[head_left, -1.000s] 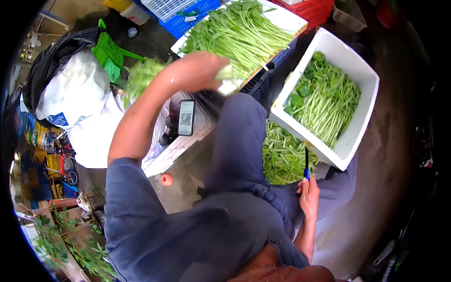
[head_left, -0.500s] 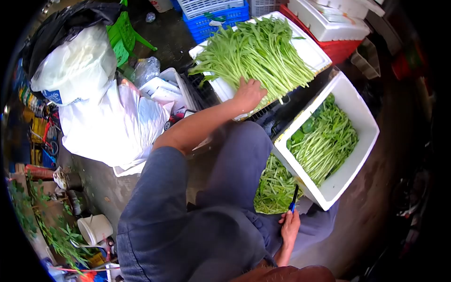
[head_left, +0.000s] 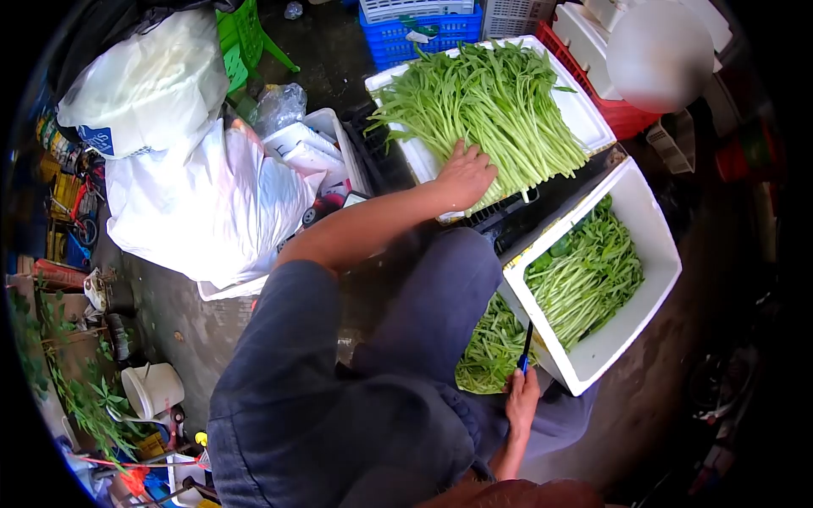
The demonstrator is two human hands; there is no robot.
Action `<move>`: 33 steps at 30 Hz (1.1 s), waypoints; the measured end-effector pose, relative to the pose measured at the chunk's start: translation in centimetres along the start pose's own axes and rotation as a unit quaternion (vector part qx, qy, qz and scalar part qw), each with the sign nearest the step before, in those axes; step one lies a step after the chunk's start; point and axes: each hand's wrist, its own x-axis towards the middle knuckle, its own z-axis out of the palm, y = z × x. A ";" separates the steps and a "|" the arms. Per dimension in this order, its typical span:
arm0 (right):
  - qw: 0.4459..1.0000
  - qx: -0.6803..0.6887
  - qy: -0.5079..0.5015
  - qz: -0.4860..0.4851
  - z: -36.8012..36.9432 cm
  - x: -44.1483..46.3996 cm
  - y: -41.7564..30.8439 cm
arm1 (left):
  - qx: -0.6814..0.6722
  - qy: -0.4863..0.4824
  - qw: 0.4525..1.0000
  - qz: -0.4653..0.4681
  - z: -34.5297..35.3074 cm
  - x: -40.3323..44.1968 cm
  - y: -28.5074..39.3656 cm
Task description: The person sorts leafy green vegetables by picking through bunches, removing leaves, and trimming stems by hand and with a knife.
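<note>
My left hand (head_left: 467, 176) rests at the near edge of a pile of long-stemmed leafy greens (head_left: 500, 118), its fingers curled in on some stems. The pile lies on a white foam lid (head_left: 589, 118). Low in the view, my right hand (head_left: 522, 394) is closed around the blue handle of a knife (head_left: 527, 343), whose dark thin blade points up. Close beside the knife stands a white foam box (head_left: 652, 279), tilted, holding more stemmed greens (head_left: 597, 275). Cut-looking greens (head_left: 491, 351) lie in a heap between my leg and the box.
Full white plastic bags (head_left: 203, 203) and a bin of packaging (head_left: 351, 157) stand on the left. Behind the lid are a blue crate (head_left: 423, 38), a red crate (head_left: 622, 117) and a green plastic chair (head_left: 246, 42). A white bucket (head_left: 157, 389) sits at lower left.
The view has shifted slightly, so the lid and greens appear farther right. My left hand stays at the pile's edge, and my right hand keeps its hold on the knife.
</note>
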 end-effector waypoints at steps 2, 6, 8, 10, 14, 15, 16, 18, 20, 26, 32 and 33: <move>1.000 -0.008 -0.002 -0.010 0.2 0.3 0.2 | 0.011 -0.016 1.000 -0.007 -0.5 -0.3 0.0; 1.000 0.007 -0.007 -0.028 0.9 1.1 0.3 | -0.011 -0.090 0.995 -0.043 -4.5 -1.5 0.2; 0.999 0.007 -0.003 -0.035 0.8 1.5 -0.1 | -0.020 -0.068 0.995 -0.070 -4.2 -2.4 -0.6; 0.999 -0.015 0.003 -0.047 1.0 2.7 -1.0 | -0.032 -0.052 0.992 -0.108 -3.9 -3.1 -1.1; 0.998 -0.042 0.005 -0.048 0.9 4.5 -2.5 | -0.144 0.003 0.968 -0.205 -1.6 -5.1 -2.0; 0.998 -0.039 0.013 -0.049 0.8 5.0 -2.7 | -0.184 0.028 0.957 -0.222 -1.0 -5.8 -2.0; 0.998 -0.034 0.021 -0.052 0.6 5.7 -2.9 | -0.224 0.054 0.943 -0.239 -0.4 -6.4 -2.0; 0.998 -0.024 0.033 -0.057 0.5 7.1 -3.5 | -0.282 0.122 0.923 -0.230 0.6 -7.2 -1.9; 0.995 -0.035 0.048 -0.083 0.1 9.0 -4.8 | -0.372 0.159 0.872 -0.275 0.7 -7.5 -1.9; 0.965 -0.189 0.144 -0.113 2.1 16.9 -7.9 | -0.570 0.254 0.639 -0.449 6.2 -2.7 -5.1; 0.953 -0.240 0.122 -0.137 5.1 20.0 -8.5 | -0.570 0.322 0.626 -0.424 6.3 0.9 -4.4; 0.951 -0.249 0.123 -0.139 5.4 20.2 -8.1 | -0.551 0.311 0.650 -0.422 6.1 1.4 -4.4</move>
